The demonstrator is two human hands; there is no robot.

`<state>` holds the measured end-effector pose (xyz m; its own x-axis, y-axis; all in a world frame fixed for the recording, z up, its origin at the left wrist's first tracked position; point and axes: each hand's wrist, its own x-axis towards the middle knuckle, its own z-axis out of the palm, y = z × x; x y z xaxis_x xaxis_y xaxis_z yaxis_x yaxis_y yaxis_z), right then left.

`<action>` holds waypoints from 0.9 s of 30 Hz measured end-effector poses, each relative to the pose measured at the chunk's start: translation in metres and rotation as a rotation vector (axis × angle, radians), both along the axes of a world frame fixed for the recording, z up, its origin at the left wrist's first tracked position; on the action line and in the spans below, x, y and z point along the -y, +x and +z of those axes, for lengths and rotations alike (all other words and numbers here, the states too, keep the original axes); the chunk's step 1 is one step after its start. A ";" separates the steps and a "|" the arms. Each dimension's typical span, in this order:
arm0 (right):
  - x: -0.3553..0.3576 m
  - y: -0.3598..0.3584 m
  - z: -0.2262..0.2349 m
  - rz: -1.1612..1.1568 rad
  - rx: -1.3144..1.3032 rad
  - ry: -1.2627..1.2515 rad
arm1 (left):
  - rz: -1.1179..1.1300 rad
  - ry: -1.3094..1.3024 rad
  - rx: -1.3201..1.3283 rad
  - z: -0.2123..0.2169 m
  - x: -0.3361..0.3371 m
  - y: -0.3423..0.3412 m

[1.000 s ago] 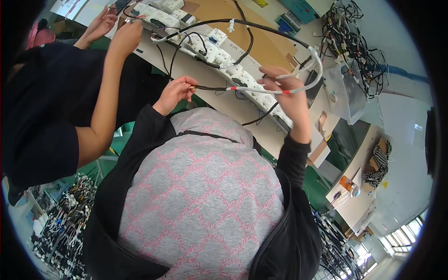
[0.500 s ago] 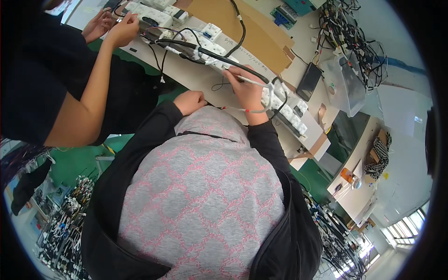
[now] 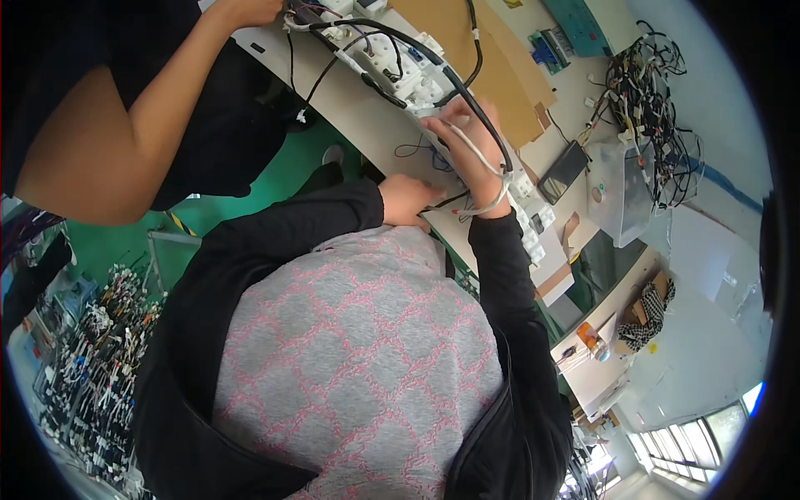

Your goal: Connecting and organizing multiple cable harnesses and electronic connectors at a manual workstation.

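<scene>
My right hand (image 3: 473, 146) is over the board, its fingers pinched on a thin white cable (image 3: 477, 152). That cable runs back past the wrist and loops down toward my left hand (image 3: 406, 200). My left hand is closed at the table's near edge, its fingers at the loose end of the same cable; the fingertips are partly hidden. A thick black cable (image 3: 450, 73) arches over the row of white connector blocks (image 3: 392, 62) and passes beside my right hand. More white blocks (image 3: 530, 212) stand to the right of my right wrist.
At the far left, a co-worker's arm (image 3: 179, 92) reaches to the board's other end. Brown cardboard (image 3: 500, 87), a black phone (image 3: 563, 172), a clear plastic bin (image 3: 618, 196) and a tangle of wires (image 3: 654, 100) lie beyond. Thin dark wire (image 3: 417, 150) lies on the table (image 3: 358, 121).
My left hand has moved right to the white cable's loose end. My right hand still pinches the cable. The view has shifted, and the co-worker's hands are now mostly out of the picture.
</scene>
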<state>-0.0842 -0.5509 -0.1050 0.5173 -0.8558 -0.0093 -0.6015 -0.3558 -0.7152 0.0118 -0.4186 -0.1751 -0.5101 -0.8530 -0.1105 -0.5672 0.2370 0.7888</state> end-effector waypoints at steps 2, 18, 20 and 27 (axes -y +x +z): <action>0.008 0.000 -0.001 -0.002 -0.009 -0.310 | -0.006 0.027 -0.055 -0.008 0.001 -0.002; -0.101 -0.057 0.033 -0.062 0.187 -0.316 | 0.366 0.114 -0.580 0.111 0.040 0.097; -0.114 -0.041 0.037 -0.127 0.265 0.316 | 0.297 0.086 -0.497 0.121 0.064 0.095; -0.124 0.013 0.031 0.030 0.343 0.660 | 0.346 0.067 -0.594 0.129 0.095 0.058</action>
